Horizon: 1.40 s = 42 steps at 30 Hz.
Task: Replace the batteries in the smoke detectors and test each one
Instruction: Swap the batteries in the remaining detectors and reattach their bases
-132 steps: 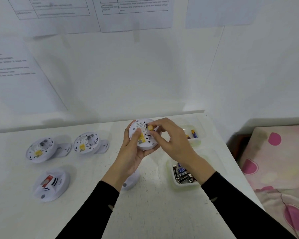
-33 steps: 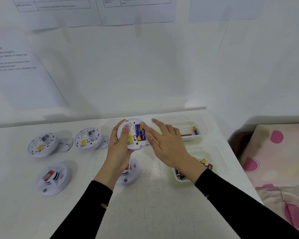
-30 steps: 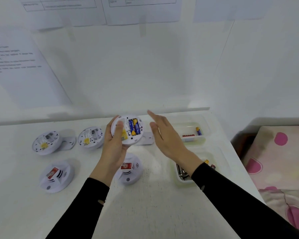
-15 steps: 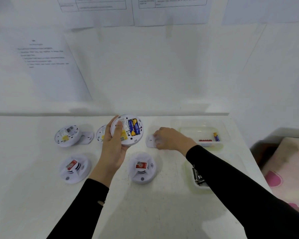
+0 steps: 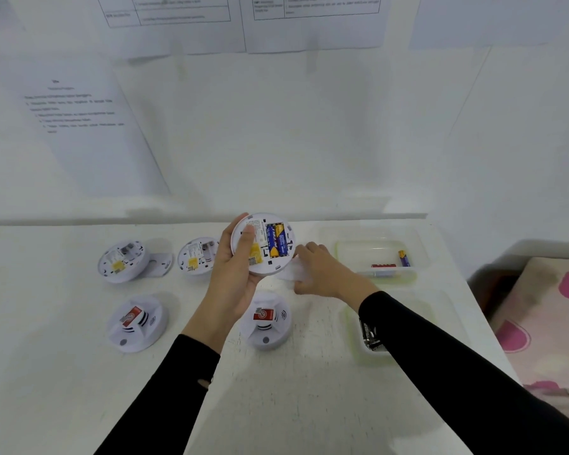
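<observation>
Fetching the back plate for the battery-loaded smoke detector

The left hand (image 5: 234,280) grips the smoke detector (image 5: 263,244) above the desk (image 5: 293,389), its back facing up and two batteries (image 5: 276,239) seated in the bay. The right hand (image 5: 326,274) curls fingers and thumb round the white back plate (image 5: 291,274) lying on the desk just beside it. It should probably lift the plate flat, align its tabs and twist until locked.

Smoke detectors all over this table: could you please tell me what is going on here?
A person's left hand holds a round white smoke detector, back showing, with blue-and-yellow batteries seated in its open compartment. The right hand grips a flat white plastic cover on the white table beside it. Four other white detectors lie on the table, unhandled.
</observation>
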Motion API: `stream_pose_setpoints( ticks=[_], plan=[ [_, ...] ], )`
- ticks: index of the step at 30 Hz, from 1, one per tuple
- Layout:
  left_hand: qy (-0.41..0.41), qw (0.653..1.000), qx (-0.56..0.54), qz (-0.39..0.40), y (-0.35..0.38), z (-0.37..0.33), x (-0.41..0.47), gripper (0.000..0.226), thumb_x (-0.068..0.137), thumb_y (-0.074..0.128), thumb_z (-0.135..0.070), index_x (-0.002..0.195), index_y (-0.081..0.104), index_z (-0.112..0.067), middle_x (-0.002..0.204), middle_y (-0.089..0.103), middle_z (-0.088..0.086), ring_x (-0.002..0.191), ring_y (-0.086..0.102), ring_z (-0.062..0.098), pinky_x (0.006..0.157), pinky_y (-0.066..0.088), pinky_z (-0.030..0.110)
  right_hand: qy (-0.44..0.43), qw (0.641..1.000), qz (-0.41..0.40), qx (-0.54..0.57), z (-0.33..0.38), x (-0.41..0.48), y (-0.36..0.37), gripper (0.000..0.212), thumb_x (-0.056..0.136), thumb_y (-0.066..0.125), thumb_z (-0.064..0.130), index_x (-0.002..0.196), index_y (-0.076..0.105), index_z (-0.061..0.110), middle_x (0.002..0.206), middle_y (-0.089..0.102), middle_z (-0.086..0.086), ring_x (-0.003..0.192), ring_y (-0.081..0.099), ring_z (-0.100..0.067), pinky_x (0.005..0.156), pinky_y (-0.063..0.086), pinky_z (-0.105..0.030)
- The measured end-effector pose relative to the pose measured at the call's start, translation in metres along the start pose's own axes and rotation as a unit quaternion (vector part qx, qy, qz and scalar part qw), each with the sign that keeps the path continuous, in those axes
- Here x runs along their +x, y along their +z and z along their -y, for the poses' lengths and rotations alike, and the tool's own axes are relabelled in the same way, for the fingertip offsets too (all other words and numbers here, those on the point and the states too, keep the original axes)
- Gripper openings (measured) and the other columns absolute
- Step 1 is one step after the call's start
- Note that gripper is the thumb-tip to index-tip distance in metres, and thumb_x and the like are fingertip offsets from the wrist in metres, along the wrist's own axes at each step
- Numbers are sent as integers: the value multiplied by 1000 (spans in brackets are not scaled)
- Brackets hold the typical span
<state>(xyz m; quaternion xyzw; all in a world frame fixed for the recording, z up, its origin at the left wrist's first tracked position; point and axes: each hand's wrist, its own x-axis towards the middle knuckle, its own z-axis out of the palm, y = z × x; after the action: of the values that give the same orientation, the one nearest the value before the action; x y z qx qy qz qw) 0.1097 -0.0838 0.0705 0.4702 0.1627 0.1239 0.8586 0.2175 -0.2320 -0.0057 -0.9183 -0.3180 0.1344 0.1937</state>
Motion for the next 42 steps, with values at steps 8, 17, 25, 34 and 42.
stream_pose_setpoints(
  ticks=[8,17,25,34,42],
  plan=[
    [-23,999,13,46,10,1,-4,26,104,43,-30,124,59,-25,121,69,7,100,72,22,64,61,37,-21,897,-303,321,19,-42,-67,47,77,76,19,117,51,20,118,54,-1,106,56,-12,90,48,-17],
    [-138,985,-79,66,12,0,-9,76,96,18,-69,137,56,-17,131,64,16,116,64,38,77,60,52,-184,946,-158,214,46,-80,-89,59,78,78,15,129,47,18,126,53,10,122,49,-3,99,40,-15],
    [-141,984,-70,81,14,1,-10,76,97,18,-68,137,55,-16,132,64,15,120,61,38,76,61,52,-194,958,-100,188,43,-78,-95,62,79,75,14,131,43,20,130,53,10,125,47,-3,103,40,-20],
    [-119,985,-33,119,17,-1,-15,65,89,41,-56,138,51,-14,132,64,13,114,66,31,77,61,47,-194,963,-125,141,36,-76,-93,60,79,76,24,132,47,25,130,50,17,131,33,-5,105,31,-14],
    [-147,980,-90,102,14,2,-13,68,99,29,-60,144,49,-13,135,61,17,112,67,34,73,61,48,-198,959,-137,148,33,-76,-92,66,80,77,30,137,44,29,129,54,20,129,39,-6,107,35,-27]
  ],
)
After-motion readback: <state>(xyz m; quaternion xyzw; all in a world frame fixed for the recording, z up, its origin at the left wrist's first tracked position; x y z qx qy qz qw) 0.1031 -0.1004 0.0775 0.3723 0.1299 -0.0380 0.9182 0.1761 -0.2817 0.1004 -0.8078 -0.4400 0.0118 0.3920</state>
